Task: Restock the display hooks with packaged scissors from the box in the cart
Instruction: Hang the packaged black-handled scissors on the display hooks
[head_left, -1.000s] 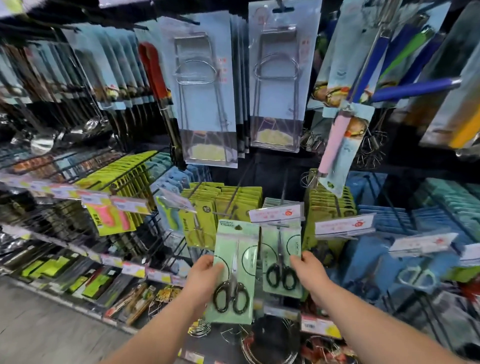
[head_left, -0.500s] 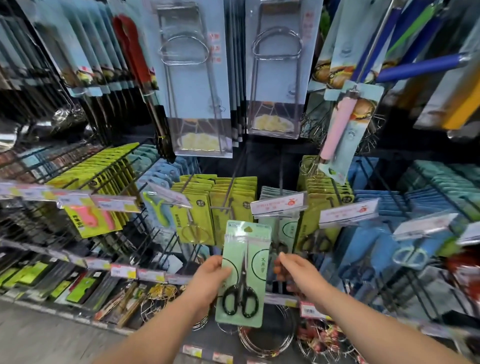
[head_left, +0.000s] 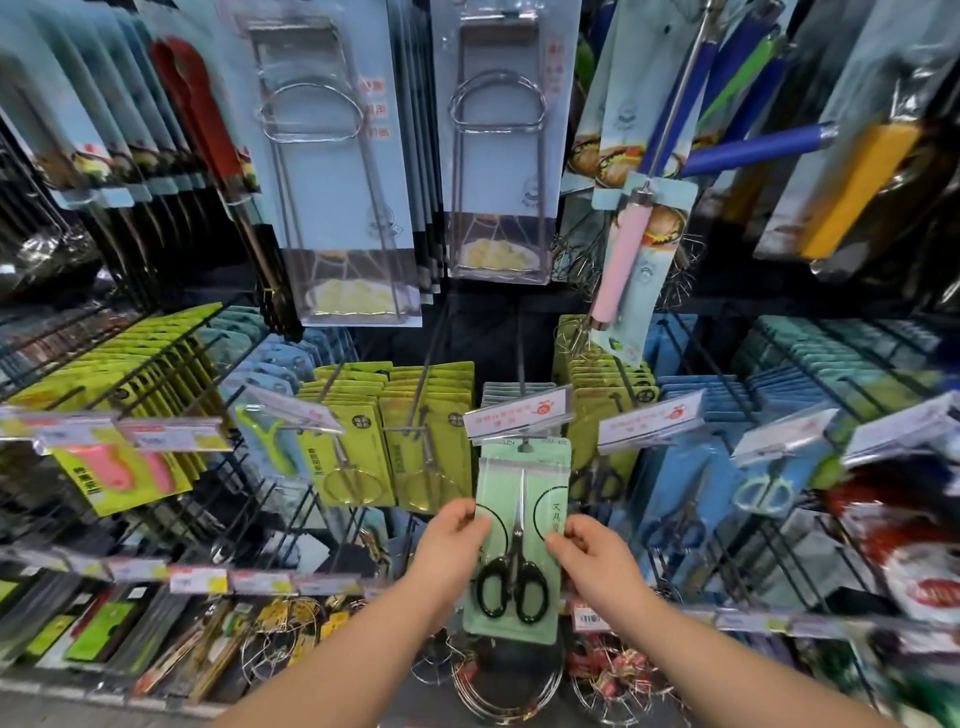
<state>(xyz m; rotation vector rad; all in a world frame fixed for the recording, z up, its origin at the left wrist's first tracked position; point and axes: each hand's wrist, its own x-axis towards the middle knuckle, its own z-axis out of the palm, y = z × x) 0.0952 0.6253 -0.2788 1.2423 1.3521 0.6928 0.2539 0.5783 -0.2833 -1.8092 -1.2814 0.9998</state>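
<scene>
A pale green card pack of black-handled scissors (head_left: 519, 525) is held upright in front of the display. My left hand (head_left: 451, 545) pinches its left edge and my right hand (head_left: 592, 558) pinches its right edge. The pack's top hole sits at the tip of a display hook (head_left: 521, 374), just under that hook's white price tag (head_left: 517, 413). More packs of the same kind hang further back on this hook. The box and the cart are out of view.
Yellow-green scissor packs (head_left: 387, 447) hang on the hooks to the left and blue packs (head_left: 691, 483) to the right. Large clear packs of wire tools (head_left: 332, 166) hang above. A lower shelf edge with price labels (head_left: 234, 579) runs below my hands.
Both hands have carried the scissors pack up and to the right, from beside the hook to its tip. My right hand moved off the hanging packs and onto the pack's right edge.
</scene>
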